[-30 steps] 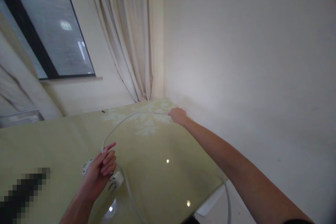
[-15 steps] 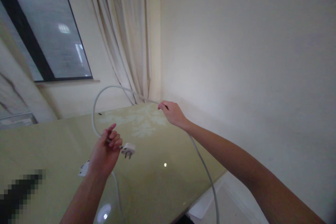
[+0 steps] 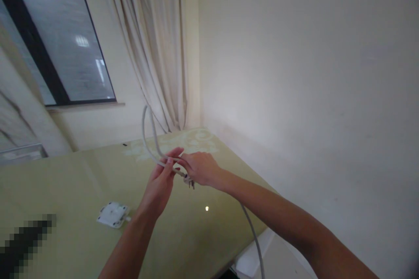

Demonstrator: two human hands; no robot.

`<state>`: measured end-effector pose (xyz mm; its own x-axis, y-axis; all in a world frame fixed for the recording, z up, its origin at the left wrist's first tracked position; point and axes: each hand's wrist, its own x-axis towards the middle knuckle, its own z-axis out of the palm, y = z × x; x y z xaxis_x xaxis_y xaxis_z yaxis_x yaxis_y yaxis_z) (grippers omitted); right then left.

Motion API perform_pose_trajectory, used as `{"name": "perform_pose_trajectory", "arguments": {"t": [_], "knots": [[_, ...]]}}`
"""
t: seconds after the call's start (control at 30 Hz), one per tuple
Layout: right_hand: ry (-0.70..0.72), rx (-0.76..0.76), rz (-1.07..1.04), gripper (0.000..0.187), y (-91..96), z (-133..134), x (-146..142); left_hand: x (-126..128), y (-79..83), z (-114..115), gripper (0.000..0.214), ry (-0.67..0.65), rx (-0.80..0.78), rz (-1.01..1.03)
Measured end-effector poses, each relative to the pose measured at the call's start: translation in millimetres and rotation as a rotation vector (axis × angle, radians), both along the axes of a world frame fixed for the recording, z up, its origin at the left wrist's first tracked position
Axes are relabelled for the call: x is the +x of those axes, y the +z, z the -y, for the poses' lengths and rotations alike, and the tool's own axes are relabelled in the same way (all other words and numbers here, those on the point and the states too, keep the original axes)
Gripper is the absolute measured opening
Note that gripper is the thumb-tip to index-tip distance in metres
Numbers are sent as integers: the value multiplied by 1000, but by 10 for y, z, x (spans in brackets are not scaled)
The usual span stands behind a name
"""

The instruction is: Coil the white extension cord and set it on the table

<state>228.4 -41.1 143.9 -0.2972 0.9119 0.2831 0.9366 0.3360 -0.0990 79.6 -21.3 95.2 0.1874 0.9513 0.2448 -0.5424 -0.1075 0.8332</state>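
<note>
Centre of frame: my left hand is pinching a white power cord, thumb laid along it, fingers partly curled. My right hand is meeting it just to the right, fingers narrowed onto the same cord. The cord is forming an upright loop above both hands; another length is emerging below my right forearm and hanging past the table edge at lower right. The plug is hanging just below my right fingers, pins pointing downward; whether they are touching it, I cannot tell. Lower left of centre, a white extension block is lying on the glossy yellow-green table, beside my left forearm. Curtains are hanging at upper centre-left, beside a dark-framed window.
</note>
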Motion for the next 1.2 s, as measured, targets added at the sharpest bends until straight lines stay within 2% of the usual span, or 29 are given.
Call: {"name": "perform_pose_trajectory", "arguments": {"t": [0.17, 0.33, 0.47, 0.57, 0.63, 0.7, 0.8, 0.9, 1.0, 1.1, 1.2], "knots": [[-38, 20, 65, 46, -76, 27, -33, 57, -26, -40, 38, 141, -92, 15], [-62, 10, 23, 52, -140, -2, -59, 47, -38, -75, 39, 282, -189, -168], [-62, -13, -48, 51, -183, -81, -25, -31, -80, -101, 41, 159, -245, -183], [5, -53, -171, 39, -194, -131, 29, -77, -126, -123, 37, 17, -319, -104], [74, -184, -368, 28, -197, -135, 85, -113, -142, -142, 30, 18, -354, -35], [130, -435, -646, 23, -214, -100, 171, -176, -133, -170, 22, 91, -393, 46], [197, -809, -1044, 29, -307, 24, 374, -338, -71, -227, 25, 186, -442, 167], [236, -974, -1238, 36, -475, 170, 657, -550, 21, -289, 30, 237, -435, 272], [179, -910, -1264, 39, -629, 254, 948, -737, 89, -340, 32, 296, -400, 327], [52, -634, -1261, 39, -673, 245, 1135, -831, 78, -373, 27, 301, -398, 208], [-68, -316, -1302, 40, -599, 162, 1169, -821, 2, -388, 16, 188, -400, -27]]}}
